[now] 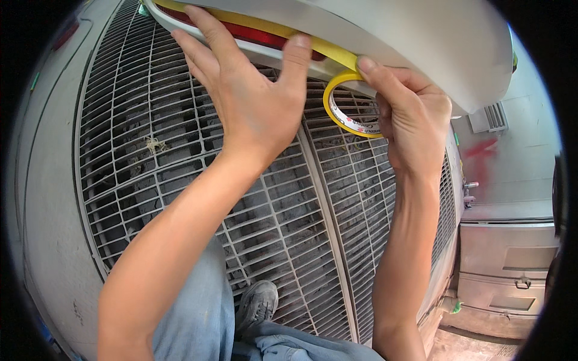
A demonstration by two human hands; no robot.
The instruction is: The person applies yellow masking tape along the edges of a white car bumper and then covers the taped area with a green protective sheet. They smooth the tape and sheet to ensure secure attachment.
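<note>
A light-coloured vehicle body panel (415,36), likely a bumper, spans the top of the view. Set into it is a long red reflector or lamp lens (256,35), with a strip of yellow masking tape (334,53) running along its upper edge. My left hand (256,99) is open, fingers spread over the lens and tape; its fingertips and thumb press near the strip. To the right, my right hand (415,114) pinches the roll of masking tape (330,102), thumb at the strip's end. The roll hangs below the panel, still joined to the strip. My other right fingers are partly hidden.
Beneath is a metal floor grating (283,210) over a dark pit, with a pale scrap (156,144) on it. My shoe (259,304) stands on the grating. At the right are a wall with a red smear (481,153) and a panelled metal door (506,256).
</note>
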